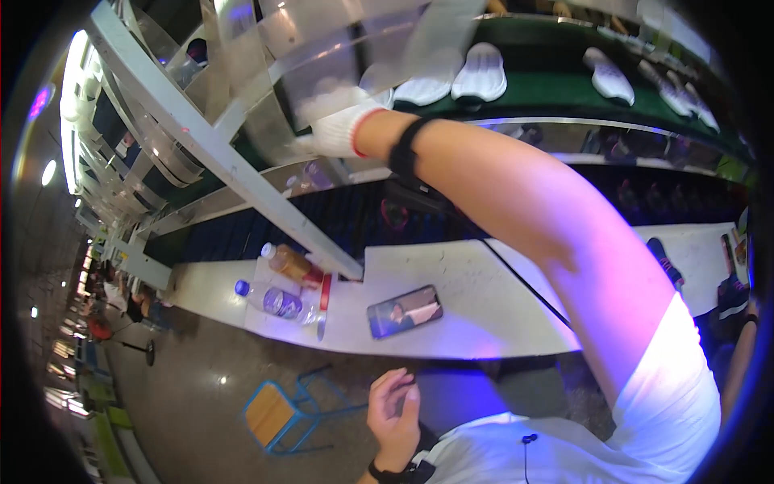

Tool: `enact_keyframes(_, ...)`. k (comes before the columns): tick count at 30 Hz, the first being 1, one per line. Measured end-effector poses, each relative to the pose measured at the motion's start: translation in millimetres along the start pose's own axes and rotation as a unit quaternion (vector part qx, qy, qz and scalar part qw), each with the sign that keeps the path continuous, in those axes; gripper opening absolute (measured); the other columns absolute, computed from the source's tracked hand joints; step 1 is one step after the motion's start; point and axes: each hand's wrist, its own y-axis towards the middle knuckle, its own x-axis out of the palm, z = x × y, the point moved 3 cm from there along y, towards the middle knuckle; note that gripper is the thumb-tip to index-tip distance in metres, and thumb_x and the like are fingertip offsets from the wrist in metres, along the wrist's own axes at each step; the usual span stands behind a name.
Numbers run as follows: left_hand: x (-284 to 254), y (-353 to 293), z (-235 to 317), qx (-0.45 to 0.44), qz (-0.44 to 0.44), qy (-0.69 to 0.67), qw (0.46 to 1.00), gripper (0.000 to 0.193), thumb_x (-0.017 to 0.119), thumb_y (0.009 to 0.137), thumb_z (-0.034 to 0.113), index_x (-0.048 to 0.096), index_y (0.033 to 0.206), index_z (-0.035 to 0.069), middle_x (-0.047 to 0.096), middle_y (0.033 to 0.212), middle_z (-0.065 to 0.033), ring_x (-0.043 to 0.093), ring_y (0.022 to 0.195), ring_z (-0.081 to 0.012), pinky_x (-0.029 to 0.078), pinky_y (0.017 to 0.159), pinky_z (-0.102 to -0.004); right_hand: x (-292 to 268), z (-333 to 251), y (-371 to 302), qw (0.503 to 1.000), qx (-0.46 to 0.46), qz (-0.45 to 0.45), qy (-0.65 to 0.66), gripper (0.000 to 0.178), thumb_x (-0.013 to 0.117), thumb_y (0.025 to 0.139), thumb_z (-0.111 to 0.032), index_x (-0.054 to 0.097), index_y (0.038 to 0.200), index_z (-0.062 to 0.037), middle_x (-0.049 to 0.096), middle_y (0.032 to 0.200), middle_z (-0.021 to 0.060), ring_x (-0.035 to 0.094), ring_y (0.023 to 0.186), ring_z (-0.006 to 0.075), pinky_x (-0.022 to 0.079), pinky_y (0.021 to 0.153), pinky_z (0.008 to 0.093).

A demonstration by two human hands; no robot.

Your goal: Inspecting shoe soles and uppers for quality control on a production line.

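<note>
Hands well apart, only one of them gloved

Head view: gloved right hand (339, 125) is among clear strips (442, 36), near the white shoes (480, 74) on the green belt (552, 68); whether it grips, I cannot tell; left hand (393, 421) is loosely open, empty; probably better to keep the strips from catching, and handle the white uppers gently.

Phone (405, 311), blue-capped bottle (280, 302) on white table (504, 324) — wood-seated stool (272, 414).

bright lights (71, 117) left — violet glare
</note>
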Motion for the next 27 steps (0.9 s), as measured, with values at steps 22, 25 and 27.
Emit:
enact_keyframes(22, 84.3, 285.4, -51.0, 0.136, -0.079, 0.199, 0.967, 0.046, 0.075, 0.095, 0.008, 0.061, 0.137, -0.003, 0.068, 0.133, -0.0161, 0.066, 0.124, -0.024, 0.053, 0.102, -0.0349, -108.7, 169.8, -167.5, 0.975, 0.092, -0.011, -0.204, 0.04, 0.066, 0.1, -0.038, 0.077, 0.121, -0.0073, 0.076, 0.12, 0.0188, 0.074, 0.11, 0.0341, 0.055, 0.097, 0.0431)
enact_keyframes(25, 113.3, 368.1, -99.1, -0.008, -0.04, 0.293, 0.955, 0.05, 0.079, 0.091, 0.014, 0.063, 0.136, -0.002, 0.073, 0.121, -0.0154, 0.071, 0.113, -0.0262, 0.057, 0.095, -0.0392, -107.8, 165.2, -171.4, 0.978, 0.072, 0.013, -0.194, 0.031, 0.072, 0.094, -0.032, 0.08, 0.108, -0.0064, 0.079, 0.101, 0.0169, 0.076, 0.091, 0.0329, 0.058, 0.084, 0.0417)
enact_keyframes(27, 116.5, 405.1, -140.4, -0.13, -0.065, 0.258, 0.955, 0.059, 0.082, 0.086, 0.02, 0.063, 0.138, -0.001, 0.073, 0.124, -0.0181, 0.07, 0.116, -0.0311, 0.056, 0.096, -0.0404, -108.2, 168.7, -174.6, 0.986, 0.112, 0.045, -0.111, 0.026, 0.075, 0.09, -0.03, 0.081, 0.096, -0.0047, 0.077, 0.086, 0.0155, 0.075, 0.079, 0.0336, 0.059, 0.075, 0.0409)
